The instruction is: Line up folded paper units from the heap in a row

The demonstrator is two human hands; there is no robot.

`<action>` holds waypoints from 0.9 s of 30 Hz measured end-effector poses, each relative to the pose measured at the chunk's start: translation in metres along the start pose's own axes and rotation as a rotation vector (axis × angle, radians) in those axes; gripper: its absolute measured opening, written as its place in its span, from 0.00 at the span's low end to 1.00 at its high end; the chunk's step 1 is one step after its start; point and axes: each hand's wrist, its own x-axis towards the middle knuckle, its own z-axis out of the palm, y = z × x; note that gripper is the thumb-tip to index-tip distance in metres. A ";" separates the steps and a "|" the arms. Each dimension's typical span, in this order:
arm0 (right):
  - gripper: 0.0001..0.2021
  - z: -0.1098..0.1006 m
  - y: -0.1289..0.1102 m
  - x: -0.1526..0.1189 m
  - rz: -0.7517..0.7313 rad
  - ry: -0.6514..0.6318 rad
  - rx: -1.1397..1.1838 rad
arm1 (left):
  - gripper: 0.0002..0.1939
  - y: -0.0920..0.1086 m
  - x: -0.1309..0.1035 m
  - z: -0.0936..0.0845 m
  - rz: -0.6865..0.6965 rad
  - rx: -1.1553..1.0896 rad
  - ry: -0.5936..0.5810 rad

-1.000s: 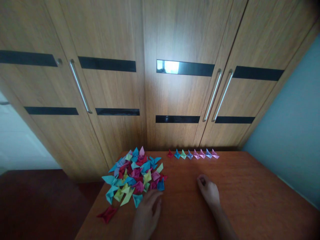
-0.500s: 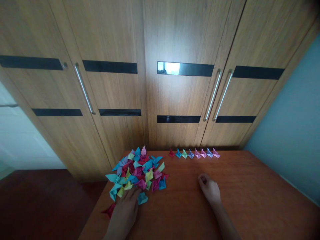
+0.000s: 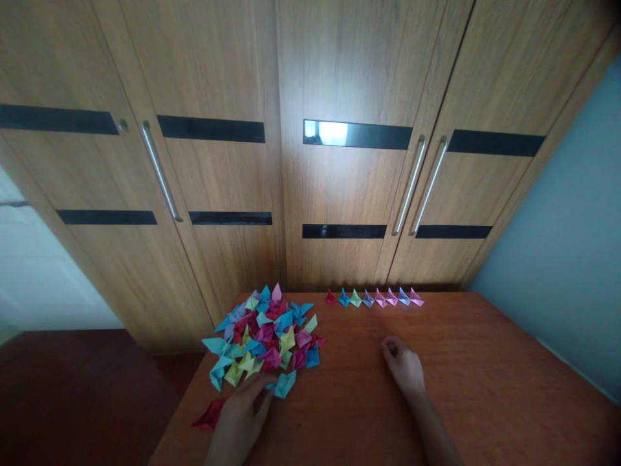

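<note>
My left hand (image 3: 244, 409) is at the near edge of a heap of origami pieces (image 3: 266, 333), its thumb and fingers closed on the edge of a teal origami piece (image 3: 284, 384). The folded shapes look crane-like, in blue, teal, red, pink, yellow and lilac. Left of that hand lies a red origami piece (image 3: 210, 414), partly covered by it. My right hand (image 3: 403, 367) rests on the table in a loose fist, with nothing showing in it. Beyond it, several small origami pieces (image 3: 369, 298) stand in a row along the back of the table.
The reddish-brown wooden table (image 3: 359, 414) reaches back to a wooden wardrobe (image 3: 339, 188) with metal handles (image 3: 410, 184) and dark strips. A pale blue wall (image 3: 553, 259) stands at the right. At the left are a white door (image 3: 43, 278) and dark floor (image 3: 92, 395).
My left hand's fingers have closed on the teal origami piece, which has turned and shifted slightly right. The right hand stays in place. The view has shifted slightly.
</note>
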 end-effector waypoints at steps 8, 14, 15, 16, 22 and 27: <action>0.15 -0.001 0.002 0.001 0.000 0.020 0.247 | 0.10 0.067 0.054 0.033 0.019 -0.382 0.143; 0.21 -0.015 -0.002 -0.003 -0.006 -0.033 0.591 | 0.13 0.110 0.089 0.115 0.107 -0.516 -0.017; 0.21 -0.018 -0.002 -0.004 0.000 -0.058 0.627 | 0.13 0.113 0.092 0.128 0.106 -0.527 -0.042; 0.22 -0.020 -0.003 -0.005 0.006 -0.084 0.660 | 0.13 0.115 0.095 0.139 0.106 -0.536 -0.060; 0.21 -0.028 -0.012 -0.006 0.025 -0.162 0.734 | 0.11 0.113 0.102 0.176 0.070 -0.610 -0.096; 0.18 -0.021 -0.002 -0.004 0.081 -0.118 0.766 | 0.13 0.094 0.097 0.180 -0.025 -0.706 -0.104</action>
